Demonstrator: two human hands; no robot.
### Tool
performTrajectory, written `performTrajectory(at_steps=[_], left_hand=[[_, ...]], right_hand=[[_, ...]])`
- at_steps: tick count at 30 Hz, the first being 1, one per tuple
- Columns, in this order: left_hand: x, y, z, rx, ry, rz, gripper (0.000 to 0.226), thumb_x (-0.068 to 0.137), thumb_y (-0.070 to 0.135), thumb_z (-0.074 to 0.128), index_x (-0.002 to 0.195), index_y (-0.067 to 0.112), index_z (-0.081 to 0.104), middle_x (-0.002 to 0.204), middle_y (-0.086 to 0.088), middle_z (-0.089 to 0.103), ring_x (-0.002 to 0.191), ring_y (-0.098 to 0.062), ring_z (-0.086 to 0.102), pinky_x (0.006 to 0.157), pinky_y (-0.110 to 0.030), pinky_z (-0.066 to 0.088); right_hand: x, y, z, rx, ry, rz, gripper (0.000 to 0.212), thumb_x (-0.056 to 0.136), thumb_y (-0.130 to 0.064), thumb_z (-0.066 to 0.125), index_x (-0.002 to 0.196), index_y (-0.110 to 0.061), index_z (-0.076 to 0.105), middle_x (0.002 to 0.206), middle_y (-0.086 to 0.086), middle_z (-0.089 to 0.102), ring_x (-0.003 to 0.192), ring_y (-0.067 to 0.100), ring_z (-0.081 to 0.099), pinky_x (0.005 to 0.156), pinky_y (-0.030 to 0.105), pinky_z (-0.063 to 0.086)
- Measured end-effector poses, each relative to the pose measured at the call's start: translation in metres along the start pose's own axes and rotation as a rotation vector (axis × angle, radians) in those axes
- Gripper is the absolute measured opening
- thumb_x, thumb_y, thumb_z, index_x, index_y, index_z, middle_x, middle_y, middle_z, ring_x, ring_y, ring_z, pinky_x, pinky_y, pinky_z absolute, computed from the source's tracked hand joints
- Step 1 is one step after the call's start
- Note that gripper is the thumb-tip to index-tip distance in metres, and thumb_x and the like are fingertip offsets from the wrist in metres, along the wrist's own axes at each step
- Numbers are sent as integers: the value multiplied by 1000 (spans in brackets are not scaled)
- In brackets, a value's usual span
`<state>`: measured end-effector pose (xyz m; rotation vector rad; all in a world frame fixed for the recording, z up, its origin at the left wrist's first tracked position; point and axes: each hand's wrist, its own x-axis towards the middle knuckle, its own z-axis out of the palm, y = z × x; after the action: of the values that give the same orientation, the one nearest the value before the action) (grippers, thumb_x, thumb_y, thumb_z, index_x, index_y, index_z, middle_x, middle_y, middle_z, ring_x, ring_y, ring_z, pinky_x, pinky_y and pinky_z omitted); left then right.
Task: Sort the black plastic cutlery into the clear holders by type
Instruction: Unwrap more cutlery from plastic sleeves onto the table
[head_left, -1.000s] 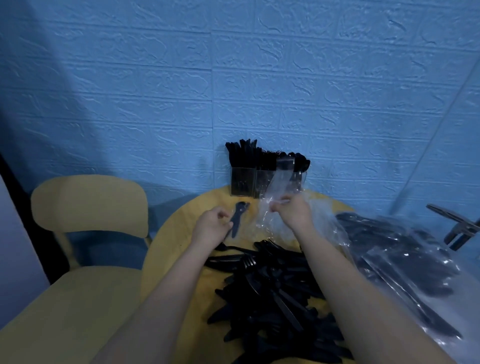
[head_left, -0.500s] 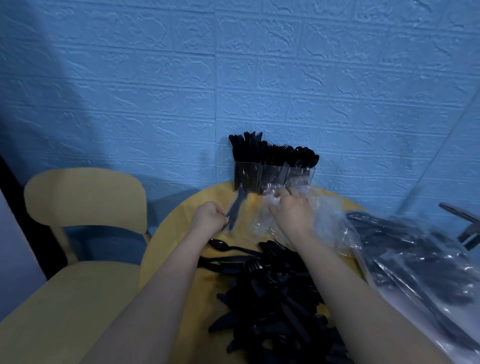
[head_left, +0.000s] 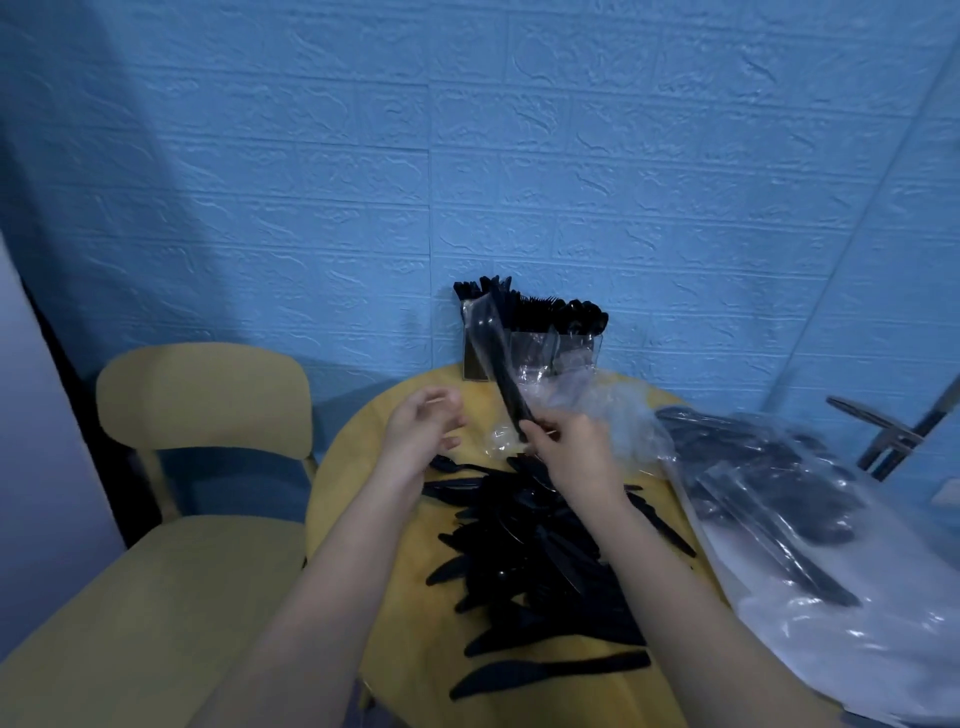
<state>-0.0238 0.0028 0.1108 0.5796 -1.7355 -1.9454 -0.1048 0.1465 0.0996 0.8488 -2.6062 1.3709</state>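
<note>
The cutlery is black plastic with a dull sheen, the holders clear glossy plastic, the bags thin crinkled shiny film, the tabletop smooth matt yellow, the wall rough embossed blue brick.

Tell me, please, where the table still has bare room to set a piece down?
Bare yellow table lies left of the cutlery pile, below the left hand. The middle and the plastic bags on the right are crowded.

Yellow chair beside round yellow table, blue brick-textured wall
</note>
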Motion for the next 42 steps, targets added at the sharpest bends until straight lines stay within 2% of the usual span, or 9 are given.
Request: performTrajectory(at_steps=[5,10,20,25,28,31,33,36,42], left_hand=[[-36,21,-21,-234,-99,-122,51,95,51,39,114,7,57,104,-12,65,79,-23,69,65,-28,57],[-55,15,-25,-131,-100,-86,33,88,16,63,114,-4,57,97,-14,66,75,-18,69,64,-23,58],[-74,-14,-31,38,-151,-129,13,86,9,65,99,8,63,103,-14,65,85,-18,68,72,-19,57],[-71,-23,-37,-88,-38,-144,23,85,-2,64,108,-2,61,105,-18,64,88,-22,64,68,-17,57],[-71,-29,-38,-116,-18,-159,31,84,-2,65,113,-3,58,110,-19,63,94,-22,64,67,-16,56],[-71,-34,-39,-147,19,-150,21,82,-1,67,103,2,61,110,-20,62,99,-25,63,66,-17,57],[-71,-36,-40,-155,48,-127,17,82,-2,67,97,3,61,107,-21,63,94,-25,64,64,-17,57],[-72,-35,-41,-149,79,-89,15,81,-2,68,93,3,62,100,-18,64,89,-23,65,65,-18,57],[-75,-32,-37,-152,25,-67,14,82,-1,67,94,3,62,95,-14,63,88,-21,65,71,-21,58]], right_hand=[[-33,15,-29,-460,255,-404,2,79,-11,74,82,-11,75,66,3,68,52,22,62,44,29,49],[-55,25,-40,-505,355,-542,5,71,-8,76,75,-10,74,66,1,68,47,21,60,37,25,46],[-76,39,-43,-483,379,-625,11,70,-9,82,77,-10,74,76,-1,68,55,17,60,43,26,49],[-86,28,-47,30,233,-282,10,82,-11,72,90,-12,77,89,-10,69,82,-5,58,80,2,41],[-89,24,-48,347,270,69,6,87,-21,67,86,-22,73,79,-10,72,75,2,67,77,19,52],[-86,28,-43,617,333,289,14,92,-19,61,96,-8,70,78,2,71,76,15,70,72,30,56],[-88,28,-43,579,425,311,13,94,-18,58,95,-7,65,80,0,67,81,18,66,74,27,54],[-97,18,-48,275,518,25,4,93,-17,59,89,-17,59,84,-8,58,79,10,55,70,8,42],[-94,14,-42,172,244,52,13,91,-29,61,95,-18,66,85,-10,63,79,-2,57,65,1,40]])
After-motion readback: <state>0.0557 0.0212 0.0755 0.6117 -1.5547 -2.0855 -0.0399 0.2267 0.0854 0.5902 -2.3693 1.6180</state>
